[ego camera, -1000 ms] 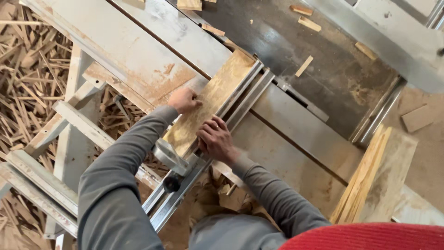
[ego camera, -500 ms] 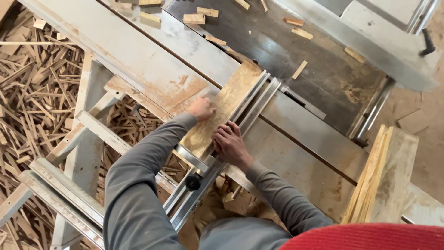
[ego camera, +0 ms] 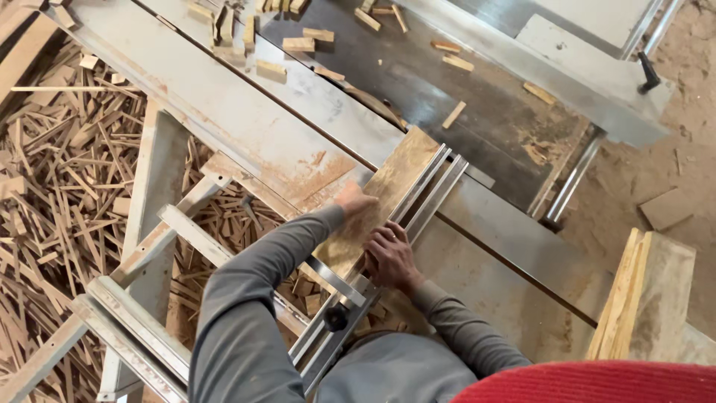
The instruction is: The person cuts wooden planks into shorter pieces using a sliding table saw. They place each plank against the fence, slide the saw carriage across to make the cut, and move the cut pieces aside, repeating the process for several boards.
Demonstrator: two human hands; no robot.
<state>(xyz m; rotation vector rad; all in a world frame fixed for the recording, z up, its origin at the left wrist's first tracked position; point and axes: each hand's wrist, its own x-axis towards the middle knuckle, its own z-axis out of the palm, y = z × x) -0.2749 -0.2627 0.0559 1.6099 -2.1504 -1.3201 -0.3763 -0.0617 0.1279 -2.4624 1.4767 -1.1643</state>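
Observation, head view. A wooden board (ego camera: 380,209) lies flat on the sliding carriage of a table saw (ego camera: 477,149), its long edge against the metal fence rail (ego camera: 418,201). The board's far end sits close to the saw blade (ego camera: 377,104), just short of it as far as can be seen.

Left hand (ego camera: 352,200): palm down, fingers curled loosely on the board's left edge, pressing it. Nothing is gripped; the hand rests on top of the wood. Right hand (ego camera: 389,255): fingers bent and laid over the board's near right edge where it meets the fence rail. Whether the fingers close around the rail or only press on it cannot be told.

Change against the earlier frames: the board and both hands now sit further up the table, toward the blade, than a second ago. The left hand has slid along the board's left edge with it. The grey sleeves (ego camera: 253,298) are more extended. More of the offcut blocks (ego camera: 298,43) at the far side of the table now show.

Surroundings: a heap of thin wood strips (ego camera: 67,172) covers the floor at the left. A stack of boards (ego camera: 645,298) stands at the right, well apart from the hands.
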